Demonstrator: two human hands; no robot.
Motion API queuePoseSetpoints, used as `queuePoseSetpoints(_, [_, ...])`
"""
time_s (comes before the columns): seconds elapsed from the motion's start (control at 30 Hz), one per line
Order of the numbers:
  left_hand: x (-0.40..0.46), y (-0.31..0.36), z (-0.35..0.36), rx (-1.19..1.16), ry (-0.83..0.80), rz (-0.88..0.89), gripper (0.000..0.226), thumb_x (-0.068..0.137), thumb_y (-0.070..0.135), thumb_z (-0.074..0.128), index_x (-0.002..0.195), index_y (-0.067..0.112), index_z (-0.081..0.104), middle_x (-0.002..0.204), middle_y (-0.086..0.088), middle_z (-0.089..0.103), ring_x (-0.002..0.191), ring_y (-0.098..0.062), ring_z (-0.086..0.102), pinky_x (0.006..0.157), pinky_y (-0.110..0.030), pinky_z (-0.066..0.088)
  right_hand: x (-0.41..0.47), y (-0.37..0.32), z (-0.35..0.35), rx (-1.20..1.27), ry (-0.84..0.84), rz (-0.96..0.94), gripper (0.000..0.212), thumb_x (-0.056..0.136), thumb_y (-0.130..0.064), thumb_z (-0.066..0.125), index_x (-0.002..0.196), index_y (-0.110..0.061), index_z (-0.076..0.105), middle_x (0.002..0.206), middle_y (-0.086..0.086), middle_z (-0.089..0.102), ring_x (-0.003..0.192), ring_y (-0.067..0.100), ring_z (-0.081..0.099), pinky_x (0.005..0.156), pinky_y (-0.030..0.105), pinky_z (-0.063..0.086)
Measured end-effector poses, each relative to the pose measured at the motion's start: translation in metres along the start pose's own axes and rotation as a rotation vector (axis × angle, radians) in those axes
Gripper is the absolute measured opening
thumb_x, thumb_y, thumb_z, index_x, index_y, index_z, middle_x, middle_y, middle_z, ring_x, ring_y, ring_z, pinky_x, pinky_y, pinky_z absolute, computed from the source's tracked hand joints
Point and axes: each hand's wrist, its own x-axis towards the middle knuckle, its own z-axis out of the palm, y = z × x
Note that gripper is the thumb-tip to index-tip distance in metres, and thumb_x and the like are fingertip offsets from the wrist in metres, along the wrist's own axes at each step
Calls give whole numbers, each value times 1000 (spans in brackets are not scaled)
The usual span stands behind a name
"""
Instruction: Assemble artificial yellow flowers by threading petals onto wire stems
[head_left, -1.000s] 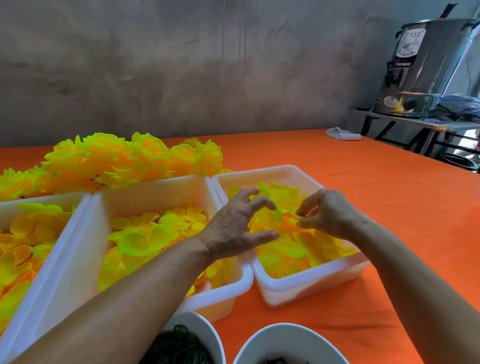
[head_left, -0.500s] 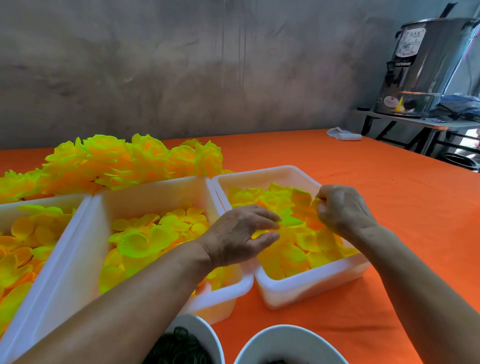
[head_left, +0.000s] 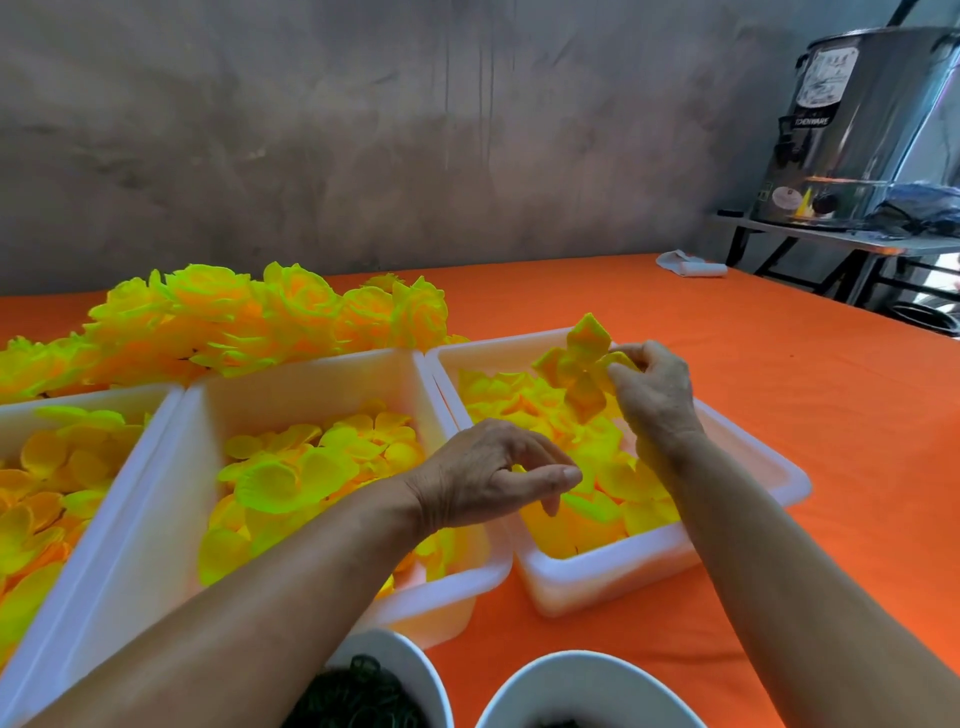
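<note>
My right hand (head_left: 655, 400) pinches a four-lobed yellow petal piece (head_left: 581, 368) and holds it raised above the right white tray (head_left: 613, 574), which is full of loose yellow petals. My left hand (head_left: 491, 480) hovers over that tray's near left corner with fingers loosely curled and the thumb out; nothing shows in its grip. The middle white tray (head_left: 156, 499) and the left white tray (head_left: 78, 400) also hold yellow petals. Finished yellow flowers (head_left: 260, 322) lie heaped behind the trays. No wire stem is visible.
Two white bowls sit at the near edge, the left bowl (head_left: 415, 670) with dark green pieces and the right bowl (head_left: 587, 680). The orange table (head_left: 779, 415) stretches right; a white cloth (head_left: 691, 265) lies far back. A steel urn (head_left: 862, 124) stands on a side stand.
My right hand has lifted out of the right tray with one petal piece pinched in its fingers. My left hand stayed over the tray's near left corner, fingers curling a little.
</note>
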Motion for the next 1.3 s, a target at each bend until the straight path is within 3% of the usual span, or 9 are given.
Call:
queuePoseSetpoints(0.2, [0,-3,-1,-73,7,-17,53,80,44,51,64,-3,70,101,-11,72,100,-22,65,91,-42,46,6,8,-15,232,219,11,12,77,-6,66,88,-12,67,83,7,66,78,20,61,78,41,55])
queuePoseSetpoints(0.37, [5,-2,0,269,-79,29,48,79,51,41,94,19,75,131,9,53,119,-8,48,100,-33,36,3,7,-15,387,124,44,13,78,-3,69,90,-6,64,80,9,62,72,20,57,64,29,46])
queuePoseSetpoints(0.43, [6,-1,0,343,-107,44,48,81,49,38,90,19,74,129,7,53,119,-7,44,101,-33,31,-1,4,-15,443,68,59,10,79,-1,69,82,-8,62,72,5,60,65,15,55,57,24,45])
queuePoseSetpoints(0.63, [4,-5,2,66,12,-1,26,76,37,61,72,12,61,111,1,59,100,-19,57,88,-33,44,-6,0,-15,620,-138,206,12,83,-3,66,77,-12,59,49,-7,62,52,9,58,47,17,50])
queuePoseSetpoints(0.77, [4,-6,5,163,68,66,17,79,13,72,93,9,63,96,-1,58,90,-19,54,83,-34,44,-3,1,-13,663,-236,304,14,85,2,60,80,-12,57,65,4,65,65,18,59,52,26,53])
queuePoseSetpoints(0.93, [7,-11,3,50,347,60,11,82,7,69,91,0,64,88,-14,65,74,-16,53,70,-23,44,-3,1,-13,698,-256,331,22,79,10,62,86,-11,58,79,9,63,69,20,62,51,24,55])
queuePoseSetpoints(1.0, [9,-13,2,80,428,52,9,82,5,68,88,-1,65,83,-12,64,72,-16,53,66,-14,40,-2,4,-14,538,-120,268,20,76,9,66,89,-6,62,77,9,63,70,23,61,54,27,56])
queuePoseSetpoints(1.13, [8,-15,2,125,448,65,7,82,3,68,85,-2,66,81,-11,63,70,-16,53,63,-7,35,-3,8,-14,-240,163,20,22,76,-2,63,93,-14,71,95,13,70,94,32,63,82,35,50])
queuePoseSetpoints(1.3, [9,-17,2,110,447,82,7,83,4,67,84,-3,66,82,-14,64,69,-17,52,66,-18,39,-9,6,1,-843,-8,-118,29,88,-7,51,112,-16,65,117,12,61,113,32,54,91,35,42])
